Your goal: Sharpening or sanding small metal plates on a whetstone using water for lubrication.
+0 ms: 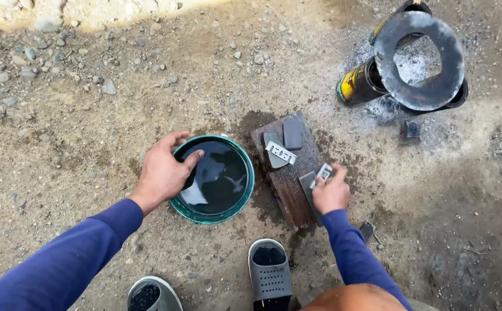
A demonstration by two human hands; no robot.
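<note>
Down on the dirt ground, the left hand [161,171] spreads open over the green bucket's rim [212,178]; the right hand [331,193] pinches a small metal blade [323,173] against the wet board [288,170].

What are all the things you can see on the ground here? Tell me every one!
Bucket: one, green rim, dark water inside, centre.
Wooden board: one, wet brown, right of the bucket.
Sharpening stones: two, grey, far end of the board; a third grey stone under the right hand.
Metal blades: one silvery on the stones, one under the right hand.
Stove: one, black ring top, ash around, upper right.
Pebbles: many, grey, upper left.
Sandals: two, grey, bottom.
Left hand: on the bucket rim.
Right hand: pressing a blade on stone.
</note>
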